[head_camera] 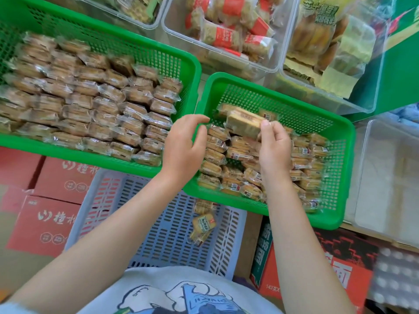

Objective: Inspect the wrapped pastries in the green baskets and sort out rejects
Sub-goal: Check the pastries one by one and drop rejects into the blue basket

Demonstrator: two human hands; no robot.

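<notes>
Two green baskets hold clear-wrapped brown pastries. The left green basket (136,48) is packed in neat rows. The right green basket (335,137) is about half full. My right hand (275,146) pinches one wrapped pastry (243,122) and holds it lifted above the right basket's pile. My left hand (184,146) hovers at that basket's left rim, fingers loosely curled, holding nothing. Below the baskets, a pale blue slotted crate (158,234) holds three wrapped pastries (203,223).
Clear plastic bins (281,62) with red-labelled and yellow-labelled snack packs stand behind the baskets. Another clear bin (385,177) sits at the right. Red cartons (45,211) lie lower left, and a red-and-black carton (335,268) lower right.
</notes>
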